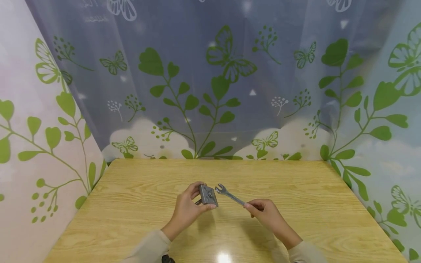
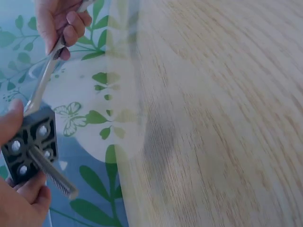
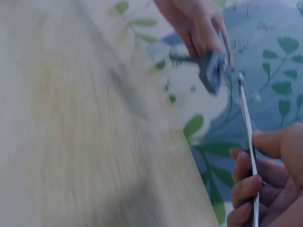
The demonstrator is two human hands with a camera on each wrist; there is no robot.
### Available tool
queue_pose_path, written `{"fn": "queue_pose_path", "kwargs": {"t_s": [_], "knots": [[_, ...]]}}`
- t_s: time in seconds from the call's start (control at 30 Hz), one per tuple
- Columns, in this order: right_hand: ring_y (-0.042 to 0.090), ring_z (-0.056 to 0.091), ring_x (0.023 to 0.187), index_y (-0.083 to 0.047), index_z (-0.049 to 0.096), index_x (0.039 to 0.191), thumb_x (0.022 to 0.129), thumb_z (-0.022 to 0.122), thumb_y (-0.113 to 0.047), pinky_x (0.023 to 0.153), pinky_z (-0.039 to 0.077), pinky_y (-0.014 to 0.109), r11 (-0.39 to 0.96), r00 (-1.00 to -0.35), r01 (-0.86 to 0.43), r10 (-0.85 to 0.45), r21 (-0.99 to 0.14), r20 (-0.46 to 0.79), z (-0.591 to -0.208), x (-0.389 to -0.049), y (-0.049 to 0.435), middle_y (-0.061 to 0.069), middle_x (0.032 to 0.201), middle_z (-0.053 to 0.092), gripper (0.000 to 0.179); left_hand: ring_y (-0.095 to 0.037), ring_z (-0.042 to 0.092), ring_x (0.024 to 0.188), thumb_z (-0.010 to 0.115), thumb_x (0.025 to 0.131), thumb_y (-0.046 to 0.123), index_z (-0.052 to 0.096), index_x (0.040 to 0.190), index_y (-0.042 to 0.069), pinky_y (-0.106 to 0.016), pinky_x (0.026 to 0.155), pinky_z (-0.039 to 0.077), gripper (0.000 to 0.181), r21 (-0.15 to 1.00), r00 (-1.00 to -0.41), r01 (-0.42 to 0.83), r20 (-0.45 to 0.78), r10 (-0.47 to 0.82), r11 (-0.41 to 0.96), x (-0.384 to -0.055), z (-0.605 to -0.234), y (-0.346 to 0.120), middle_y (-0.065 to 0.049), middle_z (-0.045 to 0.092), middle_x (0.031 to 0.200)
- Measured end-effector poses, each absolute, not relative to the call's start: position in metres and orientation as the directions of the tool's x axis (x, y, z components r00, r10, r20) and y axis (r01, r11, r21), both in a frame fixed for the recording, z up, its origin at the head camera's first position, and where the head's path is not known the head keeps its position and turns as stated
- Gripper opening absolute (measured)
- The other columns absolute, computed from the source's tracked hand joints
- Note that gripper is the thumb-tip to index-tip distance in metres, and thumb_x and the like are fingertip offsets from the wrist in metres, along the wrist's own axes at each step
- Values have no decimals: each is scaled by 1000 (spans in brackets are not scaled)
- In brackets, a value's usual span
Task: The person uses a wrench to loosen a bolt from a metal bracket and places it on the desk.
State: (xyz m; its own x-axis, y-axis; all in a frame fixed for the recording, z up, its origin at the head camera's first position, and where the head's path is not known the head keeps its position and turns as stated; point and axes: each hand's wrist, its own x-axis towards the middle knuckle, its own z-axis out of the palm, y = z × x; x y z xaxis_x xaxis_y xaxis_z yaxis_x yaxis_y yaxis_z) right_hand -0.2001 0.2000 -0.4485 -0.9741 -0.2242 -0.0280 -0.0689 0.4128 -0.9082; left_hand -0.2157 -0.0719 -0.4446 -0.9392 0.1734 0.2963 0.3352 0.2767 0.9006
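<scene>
My left hand (image 1: 188, 207) grips a square grey plate (image 1: 208, 195) by its edges, held above the table. A threaded bolt (image 2: 52, 172) passes through the plate's middle and sticks out on one side; the left wrist view shows several round holes around it. On the opposite face a nut or bolt head shows small at the centre in the head view. My right hand (image 1: 267, 214) holds an open-ended wrench (image 1: 231, 196) by its handle. The wrench's forked head points at the plate, and in the head view a small gap separates the two.
Beneath both hands lies a light wood-grain table (image 1: 148, 182). Behind and beside it hang curtains (image 1: 184, 91) printed with green leaves and butterflies. A dark object (image 1: 167, 259) shows at the left wrist.
</scene>
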Motion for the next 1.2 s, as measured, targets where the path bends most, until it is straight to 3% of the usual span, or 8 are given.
{"fn": "queue_pose_path", "kwargs": {"t_s": [0.3,0.6,0.87,1.07,1.2], "knots": [[10,45,61,9,65,110,96,59,-21,51,39,19,294,-980,-31,-197,-955,-29,-449,-184,172,4,71,57,34,-38,54,120,86,68,15,50,131,-1,-39,90,54,74,874,-922,385,382,72,296,-221,-447,-63,-21,57,131],[6,42,54,10,65,111,95,60,-17,48,37,16,249,-986,-9,-162,-968,-32,-457,-178,161,3,69,57,32,-34,54,122,86,67,14,50,132,3,-36,91,53,75,902,-933,360,355,66,237,-220,-445,-61,-14,56,134],[2,38,49,12,64,113,95,59,-14,46,34,14,179,-980,-8,-195,-984,-28,-459,-176,155,1,66,55,32,-37,54,122,86,68,14,48,133,2,-40,91,54,76,929,-948,316,304,92,194,-218,-444,-64,-17,54,134],[3,37,49,12,63,114,95,59,-13,46,33,14,170,-982,28,-181,-985,-59,-462,-178,152,1,65,54,32,-43,54,120,86,68,14,48,132,0,-43,90,54,75,899,-935,351,323,144,261,-221,-442,-69,-24,54,131],[3,38,50,13,62,115,96,58,-13,47,34,15,170,-978,34,-198,-985,-68,-463,-180,153,0,66,53,32,-38,57,118,86,68,15,49,131,-2,-44,93,52,75,878,-922,383,346,171,286,-224,-441,-73,-21,57,129]]}}
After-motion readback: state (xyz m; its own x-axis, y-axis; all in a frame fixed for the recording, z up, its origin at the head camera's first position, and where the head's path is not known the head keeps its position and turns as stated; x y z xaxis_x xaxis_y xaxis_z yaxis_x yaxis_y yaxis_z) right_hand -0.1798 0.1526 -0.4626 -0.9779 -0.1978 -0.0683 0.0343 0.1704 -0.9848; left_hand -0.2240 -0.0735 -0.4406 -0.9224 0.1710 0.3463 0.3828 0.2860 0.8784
